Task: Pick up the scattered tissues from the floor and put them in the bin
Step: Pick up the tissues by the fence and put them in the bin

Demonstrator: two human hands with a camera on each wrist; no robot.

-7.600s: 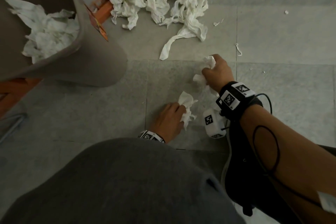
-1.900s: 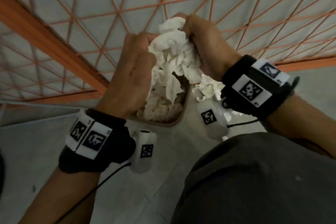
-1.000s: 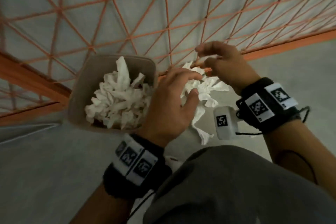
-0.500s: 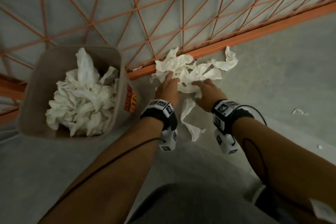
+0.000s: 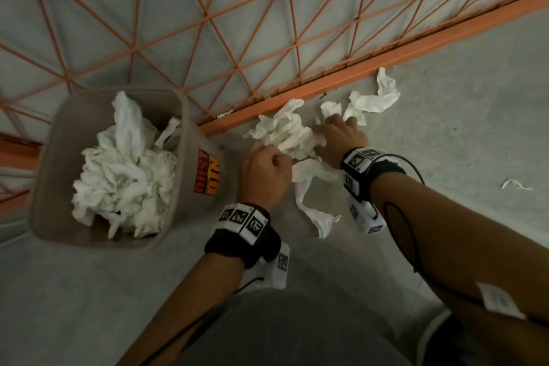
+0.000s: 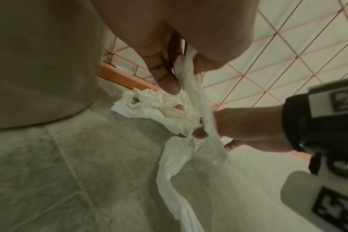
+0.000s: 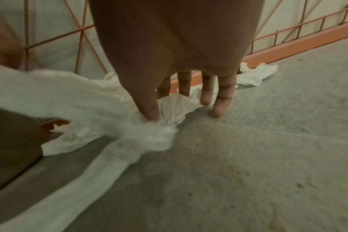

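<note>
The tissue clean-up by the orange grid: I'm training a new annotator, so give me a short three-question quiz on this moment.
1. True or false: the bin already holds tissues.
2. Multiple choice: the left hand is (A) pinching a tissue strip, (B) resting flat on the floor, (C) holding the bin's rim.
3. Fill in: the right hand has its fingers spread and pressing down on the tissue pile beside the orange ____.

Key: 1 true; 2 A; 3 rail (the bottom bar of the grid panel).
</note>
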